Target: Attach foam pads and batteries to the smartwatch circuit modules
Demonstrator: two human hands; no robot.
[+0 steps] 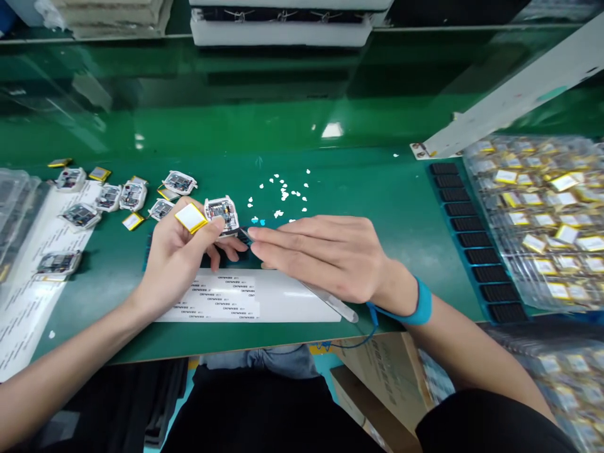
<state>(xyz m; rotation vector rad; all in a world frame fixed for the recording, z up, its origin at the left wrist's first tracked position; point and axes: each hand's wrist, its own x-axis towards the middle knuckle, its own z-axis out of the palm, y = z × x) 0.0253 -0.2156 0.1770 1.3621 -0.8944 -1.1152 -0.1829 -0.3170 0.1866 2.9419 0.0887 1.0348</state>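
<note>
My left hand point(172, 255) is closed on a small white watch-like housing point(223, 212) with a circuit board inside, its thumb pressing on the lower left edge. A yellow-edged battery point(191, 217) with a white face lies over the same hand, beside the housing. In my right hand point(325, 255) is a pair of metal tweezers point(346, 309); their back end sticks out below the palm and the tip points at the housing's lower right edge. Whether the tip touches it, I cannot tell. A blue strap point(421, 302) circles the right wrist.
More housings point(81, 215) and batteries point(133, 221) lie at the left. Small white scraps point(284, 189) dot the green mat. A printed label sheet point(292, 305) lies along the front edge. Black strips point(474, 240) and clear battery trays point(542, 207) stand at the right.
</note>
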